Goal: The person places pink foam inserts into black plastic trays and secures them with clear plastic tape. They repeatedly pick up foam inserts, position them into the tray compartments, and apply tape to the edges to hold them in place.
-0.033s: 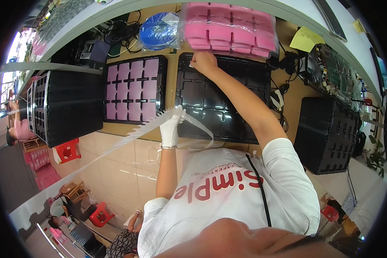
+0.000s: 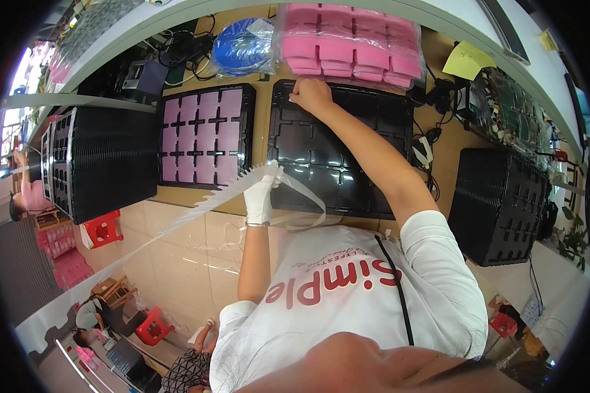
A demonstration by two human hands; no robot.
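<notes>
My left hand (image 2: 260, 196), in a white glove, is closed on a long translucent white strip (image 2: 211, 201). Pointed tabs fringe part of the strip, which trails off to the lower left; a loop of it also bends round to the right of the glove. My bare right hand (image 2: 312, 94) is curled over the far left corner of a black molded tray (image 2: 308, 152) with shallow compartments. Its fingertips are pressed together, and whatever may be between them is too small to tell. Left of that tray lies another black tray (image 2: 248, 124) with pink pads (image 2: 189, 137) in its compartments.
Stacks of black trays stand at the left (image 2: 115, 160) and right (image 2: 482, 203). Behind the middle tray lie bagged pink foam pieces (image 2: 351, 49) and a blue round item (image 2: 242, 47) in plastic. Cables (image 2: 432, 147) run along the right. A shelf edge (image 2: 373, 8) crosses the far side.
A small white bit at my right fingertips no longer shows. Both hands and the strip stay in practically the same places.
</notes>
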